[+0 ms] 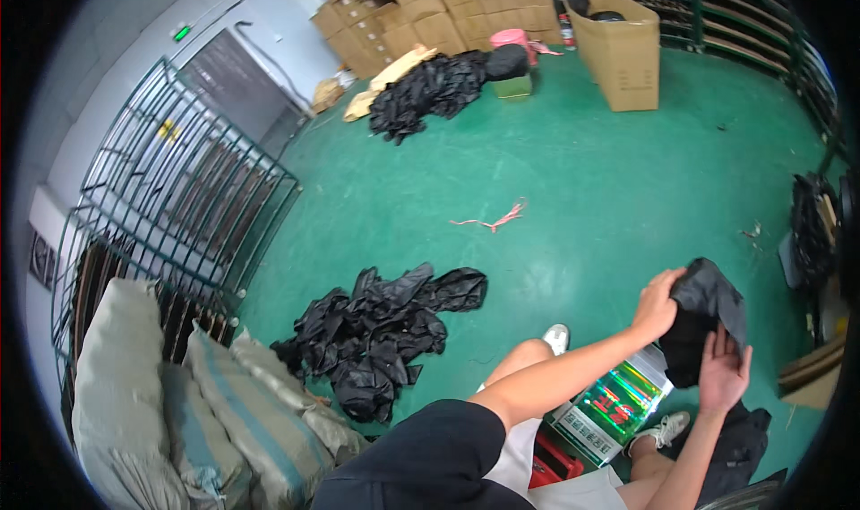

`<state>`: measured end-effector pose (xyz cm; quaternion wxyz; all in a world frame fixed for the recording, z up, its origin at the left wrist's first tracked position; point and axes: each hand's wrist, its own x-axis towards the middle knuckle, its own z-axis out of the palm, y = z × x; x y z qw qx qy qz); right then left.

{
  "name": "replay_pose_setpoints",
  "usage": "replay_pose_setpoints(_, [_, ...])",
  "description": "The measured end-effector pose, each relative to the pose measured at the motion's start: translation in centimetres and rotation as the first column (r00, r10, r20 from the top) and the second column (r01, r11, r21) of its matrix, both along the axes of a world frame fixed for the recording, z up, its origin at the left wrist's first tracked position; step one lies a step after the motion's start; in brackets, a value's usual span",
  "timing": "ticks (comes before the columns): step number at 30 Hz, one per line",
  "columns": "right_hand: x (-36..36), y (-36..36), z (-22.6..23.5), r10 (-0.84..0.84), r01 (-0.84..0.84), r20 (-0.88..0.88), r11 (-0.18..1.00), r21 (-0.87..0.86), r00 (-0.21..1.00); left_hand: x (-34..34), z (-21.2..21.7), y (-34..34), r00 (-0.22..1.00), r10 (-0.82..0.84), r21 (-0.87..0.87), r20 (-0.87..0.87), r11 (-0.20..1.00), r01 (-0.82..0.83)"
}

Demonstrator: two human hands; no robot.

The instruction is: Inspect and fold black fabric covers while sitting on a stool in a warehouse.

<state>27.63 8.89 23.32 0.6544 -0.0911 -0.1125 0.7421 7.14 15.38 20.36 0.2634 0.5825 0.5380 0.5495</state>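
Observation:
My left hand (658, 308) is closed on the upper left edge of a black cloth piece (712, 295), which hangs bunched in front of me on the right. It looks like a bag or cover; its exact kind is unclear. Against its lower right side lies my right hand (726, 371), fingers stretched out and thumb apart. Below and left of the cloth, between my feet, stands a shiny green and silver box (618, 402). More black cloth (739, 456) lies on the floor beside my right forearm.
A heap of black cloth (376, 331) lies on the green floor to the left, near stuffed woven sacks (260, 411). Farther off are another black heap (430, 89), a large open carton (627, 58), stacked cartons (430, 13) and a green metal rack (179, 179).

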Motion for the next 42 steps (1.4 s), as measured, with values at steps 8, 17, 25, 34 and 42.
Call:
replay_pose_setpoints(8, [3.4, 1.6, -2.6, 0.081, -0.112, 0.137, 0.965, 0.237, 0.987, -1.3, 1.5, 0.0, 0.925, -0.286, -0.136, 0.25, 0.936, 0.326])
replay_pose_setpoints(17, [-1.7, 0.4, -3.8, -0.315, 0.332, 0.949, 0.897, 0.29, 0.024, -1.1, 5.2, -2.3, 0.947, -0.272, -0.099, 0.173, 0.952, 0.291])
replay_pose_setpoints(25, [-4.3, 0.5, -0.8, -0.326, 0.411, 0.765, 0.691, 0.594, -0.556, -3.6, 1.3, -1.5, 0.769, -0.558, -0.455, 0.311, 0.623, 0.636])
replay_pose_setpoints(34, [-0.3, 0.4, -3.3, -0.394, 0.197, 0.744, 0.8, 0.566, -0.54, -4.4, 4.5, -1.9, 0.504, -0.403, -0.365, 0.764, 0.373, 0.853])
replay_pose_setpoints(42, [-1.2, -1.6, 1.5, 0.379, -0.304, 0.328, 0.917, -0.258, 0.865, -7.1, 4.7, -1.6, -0.164, -0.048, 0.171, 0.985, 0.265, 0.949])
